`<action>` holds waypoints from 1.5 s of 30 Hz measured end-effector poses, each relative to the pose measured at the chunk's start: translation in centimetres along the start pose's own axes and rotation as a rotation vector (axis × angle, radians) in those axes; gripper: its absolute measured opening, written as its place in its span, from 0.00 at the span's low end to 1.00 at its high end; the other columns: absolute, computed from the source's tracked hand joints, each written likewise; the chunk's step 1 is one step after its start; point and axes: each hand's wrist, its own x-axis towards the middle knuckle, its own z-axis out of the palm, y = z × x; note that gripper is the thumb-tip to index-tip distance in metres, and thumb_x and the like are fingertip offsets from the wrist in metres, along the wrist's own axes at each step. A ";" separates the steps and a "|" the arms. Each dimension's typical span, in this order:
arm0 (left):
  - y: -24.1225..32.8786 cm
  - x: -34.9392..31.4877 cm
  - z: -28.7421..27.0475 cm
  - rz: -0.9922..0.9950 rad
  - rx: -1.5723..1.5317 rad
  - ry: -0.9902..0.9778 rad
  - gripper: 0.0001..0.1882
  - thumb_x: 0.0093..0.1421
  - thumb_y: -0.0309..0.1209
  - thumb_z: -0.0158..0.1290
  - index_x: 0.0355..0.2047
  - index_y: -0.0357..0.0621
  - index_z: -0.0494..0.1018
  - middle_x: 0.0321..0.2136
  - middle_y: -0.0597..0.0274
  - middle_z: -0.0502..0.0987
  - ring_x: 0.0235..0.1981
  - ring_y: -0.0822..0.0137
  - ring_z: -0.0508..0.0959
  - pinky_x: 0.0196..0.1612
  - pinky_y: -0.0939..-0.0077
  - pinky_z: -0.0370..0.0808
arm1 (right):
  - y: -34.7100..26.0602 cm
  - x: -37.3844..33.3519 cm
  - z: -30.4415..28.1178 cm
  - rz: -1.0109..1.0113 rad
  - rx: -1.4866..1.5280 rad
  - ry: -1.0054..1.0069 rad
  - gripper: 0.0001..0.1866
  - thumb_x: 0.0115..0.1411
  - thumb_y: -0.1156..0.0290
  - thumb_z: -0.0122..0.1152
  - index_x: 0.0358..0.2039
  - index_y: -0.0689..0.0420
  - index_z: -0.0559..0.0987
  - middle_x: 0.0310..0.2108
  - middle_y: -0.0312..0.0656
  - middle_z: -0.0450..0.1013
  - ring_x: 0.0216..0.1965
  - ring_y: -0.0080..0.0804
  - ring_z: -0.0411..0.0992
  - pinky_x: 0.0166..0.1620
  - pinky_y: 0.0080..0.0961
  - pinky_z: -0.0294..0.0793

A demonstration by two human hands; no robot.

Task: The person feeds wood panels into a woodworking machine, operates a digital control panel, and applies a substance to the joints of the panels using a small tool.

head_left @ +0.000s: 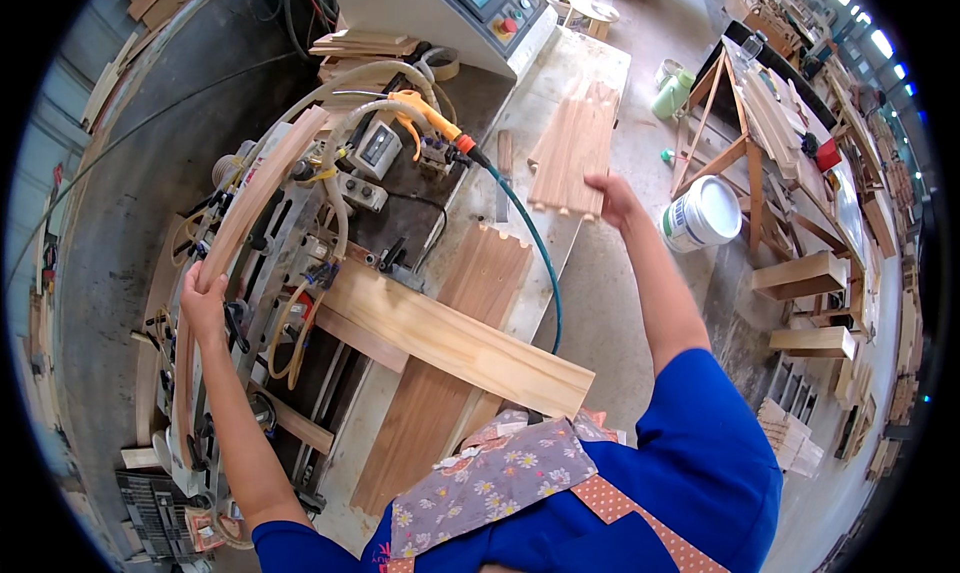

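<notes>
My left hand (205, 303) is closed round a long wooden board (262, 188) that stands on edge along the clamping machine (250, 263). At the far right of the worktop, my right hand (618, 201) grips the near corner of a wooden board with notched ends (572, 153); its fingertips are partly hidden. A brown board (485, 273), also with a notched end, lies nearer to me. Across it rests a pale plank (460, 338). An orange air blow gun (430, 118) with a teal hose (530, 233) hangs between my hands, touched by neither.
A control panel (490, 13) with a screen and red button stands at the far end. Cables and hoses loop over the machine. To the right are a white bucket (703, 213), a green jug (673, 93) and a wooden-legged table (790, 143). Stacked wood (365, 48) lies behind the machine.
</notes>
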 end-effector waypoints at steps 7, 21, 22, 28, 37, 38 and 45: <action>-2.6 1.3 -0.9 0.100 0.116 0.013 0.20 0.53 0.24 0.58 0.48 0.33 0.73 0.43 0.54 0.78 0.44 0.64 0.77 0.49 0.72 0.71 | 0.8 4.9 -2.5 -0.088 0.095 0.270 0.24 0.56 0.77 0.58 0.53 0.59 0.64 0.40 0.40 0.70 0.40 0.32 0.72 0.38 0.31 0.75; -1.7 -0.2 -2.5 0.390 0.433 0.064 0.25 0.48 0.35 0.60 0.49 0.48 0.74 0.40 0.49 0.78 0.43 0.50 0.76 0.45 0.61 0.71 | 7.8 -14.7 4.9 0.208 -0.564 -0.196 0.16 0.60 0.64 0.59 0.46 0.59 0.74 0.36 0.37 0.76 0.37 0.22 0.73 0.40 0.22 0.73; -1.4 0.0 -2.5 0.356 0.441 0.056 0.25 0.49 0.36 0.60 0.49 0.48 0.74 0.40 0.49 0.78 0.43 0.49 0.76 0.46 0.60 0.71 | 9.0 -15.3 5.0 0.232 -0.632 -0.214 0.16 0.60 0.63 0.59 0.43 0.59 0.75 0.34 0.36 0.76 0.36 0.22 0.73 0.39 0.22 0.73; -1.0 0.0 -1.3 0.304 0.578 0.061 0.24 0.52 0.41 0.58 0.49 0.48 0.74 0.42 0.53 0.78 0.46 0.48 0.73 0.50 0.59 0.69 | 15.1 -18.0 6.4 0.139 -1.205 -0.289 0.19 0.61 0.55 0.57 0.33 0.61 0.75 0.26 0.38 0.72 0.29 0.24 0.69 0.34 0.23 0.69; 1.2 -7.2 -2.6 0.410 0.111 0.291 0.19 0.55 0.37 0.59 0.46 0.44 0.75 0.46 0.56 0.77 0.44 0.60 0.77 0.44 0.70 0.72 | 13.1 -22.2 3.8 0.137 -1.230 -0.189 0.21 0.56 0.55 0.62 0.26 0.64 0.76 0.19 0.35 0.70 0.23 0.20 0.65 0.27 0.25 0.66; 2.2 -9.4 -2.8 0.361 0.087 0.217 0.18 0.56 0.35 0.59 0.46 0.42 0.75 0.46 0.56 0.77 0.40 0.65 0.77 0.41 0.75 0.72 | 11.9 -23.1 2.2 0.169 -1.222 -0.180 0.20 0.55 0.56 0.63 0.24 0.64 0.77 0.18 0.33 0.69 0.22 0.18 0.64 0.26 0.24 0.65; 1.8 -21.7 -2.0 -0.173 -0.488 -0.381 0.14 0.62 0.34 0.54 0.43 0.38 0.76 0.47 0.58 0.76 0.38 0.74 0.78 0.38 0.82 0.73 | 1.4 -28.5 -4.1 0.054 -1.466 -0.118 0.23 0.43 0.58 0.71 0.15 0.64 0.70 0.12 0.33 0.59 0.19 0.16 0.57 0.22 0.24 0.58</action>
